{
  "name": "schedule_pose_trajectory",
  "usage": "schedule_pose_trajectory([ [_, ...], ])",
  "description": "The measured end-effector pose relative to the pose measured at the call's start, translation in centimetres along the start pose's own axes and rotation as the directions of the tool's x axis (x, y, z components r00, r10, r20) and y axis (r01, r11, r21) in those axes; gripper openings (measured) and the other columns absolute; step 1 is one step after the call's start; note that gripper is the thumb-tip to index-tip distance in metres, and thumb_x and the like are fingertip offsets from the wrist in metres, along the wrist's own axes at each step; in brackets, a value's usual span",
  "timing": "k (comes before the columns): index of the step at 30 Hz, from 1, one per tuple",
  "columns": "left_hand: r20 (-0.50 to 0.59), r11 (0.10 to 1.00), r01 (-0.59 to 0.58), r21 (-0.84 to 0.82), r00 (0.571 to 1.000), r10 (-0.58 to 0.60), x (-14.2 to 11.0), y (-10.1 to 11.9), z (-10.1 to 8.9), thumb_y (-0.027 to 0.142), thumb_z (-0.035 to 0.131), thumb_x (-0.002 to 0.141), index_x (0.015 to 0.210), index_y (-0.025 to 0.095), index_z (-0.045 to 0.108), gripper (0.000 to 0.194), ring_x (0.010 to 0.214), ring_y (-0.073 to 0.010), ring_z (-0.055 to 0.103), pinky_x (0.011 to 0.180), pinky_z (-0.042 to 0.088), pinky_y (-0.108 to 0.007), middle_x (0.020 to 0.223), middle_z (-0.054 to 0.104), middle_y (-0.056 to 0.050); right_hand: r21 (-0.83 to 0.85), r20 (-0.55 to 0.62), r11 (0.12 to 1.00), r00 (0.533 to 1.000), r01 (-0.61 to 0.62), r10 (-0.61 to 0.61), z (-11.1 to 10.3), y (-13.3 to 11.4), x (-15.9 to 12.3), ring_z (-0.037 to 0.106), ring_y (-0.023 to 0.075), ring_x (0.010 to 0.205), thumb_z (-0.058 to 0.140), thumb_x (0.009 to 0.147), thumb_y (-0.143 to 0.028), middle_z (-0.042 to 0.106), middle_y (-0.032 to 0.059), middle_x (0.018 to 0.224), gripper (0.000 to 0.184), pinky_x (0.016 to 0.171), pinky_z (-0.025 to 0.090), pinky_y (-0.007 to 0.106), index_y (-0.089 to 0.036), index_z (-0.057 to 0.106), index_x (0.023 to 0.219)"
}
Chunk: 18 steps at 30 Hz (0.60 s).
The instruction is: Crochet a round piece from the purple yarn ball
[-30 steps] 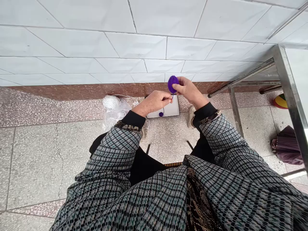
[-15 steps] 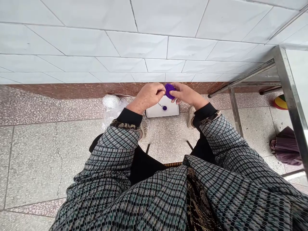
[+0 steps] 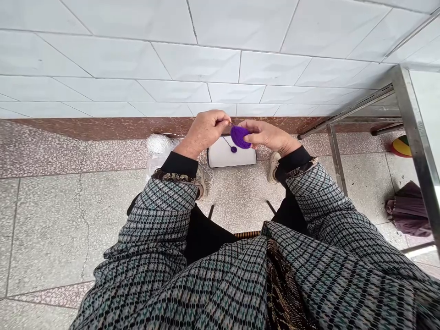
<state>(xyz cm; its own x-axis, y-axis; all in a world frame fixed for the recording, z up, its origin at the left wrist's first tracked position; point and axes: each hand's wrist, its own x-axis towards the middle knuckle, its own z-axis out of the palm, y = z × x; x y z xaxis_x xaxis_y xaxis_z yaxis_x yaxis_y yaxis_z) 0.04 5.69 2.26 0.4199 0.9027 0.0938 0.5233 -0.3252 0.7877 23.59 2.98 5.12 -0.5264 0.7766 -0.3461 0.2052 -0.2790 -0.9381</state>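
A ball of purple yarn [image 3: 240, 137] is gripped by my right hand [image 3: 270, 136], its thumb lying across the near side. Just left of it, my left hand [image 3: 207, 131] pinches a purple strand that runs to the ball. Below the hands, a small dark purple bundle of yarn [image 3: 233, 149] hangs from or lies on a thin strand over the white box [image 3: 232, 159]; I cannot tell which. The strand's upper end disappears near my left hand.
White yarn [image 3: 158, 144] in a clear plastic bag sits on the floor at left, with loose white strands by my shoe [image 3: 201, 183]. A metal frame [image 3: 414, 137] stands at right, near a red, yellow and green ball [image 3: 402, 145] and dark purple cloth [image 3: 410, 208]. A tiled wall [image 3: 206, 64] rises ahead.
My left hand has moved up and left, away from the ball, and a short strand now shows between them. The purple ball has tilted and shifted slightly down.
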Motion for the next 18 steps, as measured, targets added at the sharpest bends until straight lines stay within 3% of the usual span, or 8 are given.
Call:
schedule_pose_trajectory([
  [3,0.060,0.999,0.013,-0.031,0.998,-0.011,-0.1,-0.1,1.5,0.027,0.060,0.099,0.095,0.018,0.080,0.022,0.091,-0.0212,0.071,0.090,0.057,-0.034,0.087,0.079,-0.003,0.080,-0.164,0.990,0.981,0.117,-0.103,-0.2,0.6,0.7,0.059,0.0131,0.077,0.087,0.090,-0.035,0.066,-0.0005,0.094,0.038,0.066,0.049,0.023,-0.022,0.061,0.113],
  [5,0.148,0.999,-0.034,-0.039,0.988,0.040,-0.3,0.0,2.6,0.026,0.060,0.098,0.093,0.019,0.080,0.022,0.084,-0.0200,0.071,0.085,0.056,-0.032,0.083,0.078,-0.003,0.084,-0.288,0.987,0.952,0.136,-0.107,-0.4,1.2,1.3,0.061,0.0139,0.079,0.086,0.093,-0.042,0.064,-0.0004,0.094,0.041,0.069,0.051,0.025,-0.023,0.057,0.114],
  [8,0.252,0.993,-0.115,-0.030,0.960,0.119,-0.7,0.2,3.3,0.022,0.059,0.097,0.088,0.021,0.079,0.022,0.080,-0.0189,0.071,0.085,0.056,-0.032,0.083,0.078,-0.004,-0.019,-0.453,0.998,0.889,0.065,-0.066,-0.7,1.8,2.0,0.062,0.0158,0.084,0.082,0.095,-0.035,0.062,0.0001,0.096,0.034,0.074,0.052,0.028,-0.024,0.053,0.111],
  [11,0.237,0.991,-0.135,0.002,0.963,0.130,-0.8,0.3,2.8,0.022,0.060,0.097,0.087,0.022,0.079,0.021,0.087,-0.0208,0.073,0.089,0.056,-0.035,0.091,0.080,-0.006,-0.202,-0.539,0.974,0.842,-0.099,-0.026,-0.8,1.8,1.9,0.061,0.0190,0.091,0.081,0.089,-0.018,0.062,0.0011,0.095,0.031,0.079,0.051,0.031,-0.023,0.054,0.104],
  [14,0.184,0.993,-0.114,0.034,0.977,0.106,-0.7,0.3,1.7,0.024,0.063,0.097,0.089,0.022,0.079,0.018,0.091,-0.0219,0.073,0.091,0.057,-0.036,0.094,0.080,-0.007,-0.342,-0.464,0.907,0.883,-0.245,0.063,-0.6,1.2,1.4,0.060,0.0206,0.090,0.084,0.079,-0.008,0.064,0.0023,0.093,0.035,0.078,0.050,0.032,-0.022,0.057,0.096],
  [18,0.113,0.996,-0.071,0.049,0.992,0.065,-0.5,0.2,0.7,0.022,0.061,0.098,0.090,0.021,0.078,0.018,0.094,-0.0219,0.072,0.095,0.058,-0.037,0.095,0.079,-0.007,-0.322,-0.155,0.913,0.965,-0.252,0.212,-0.3,0.6,0.7,0.058,0.0177,0.072,0.082,0.081,-0.007,0.066,0.0007,0.084,0.031,0.064,0.047,0.030,-0.022,0.061,0.098],
])
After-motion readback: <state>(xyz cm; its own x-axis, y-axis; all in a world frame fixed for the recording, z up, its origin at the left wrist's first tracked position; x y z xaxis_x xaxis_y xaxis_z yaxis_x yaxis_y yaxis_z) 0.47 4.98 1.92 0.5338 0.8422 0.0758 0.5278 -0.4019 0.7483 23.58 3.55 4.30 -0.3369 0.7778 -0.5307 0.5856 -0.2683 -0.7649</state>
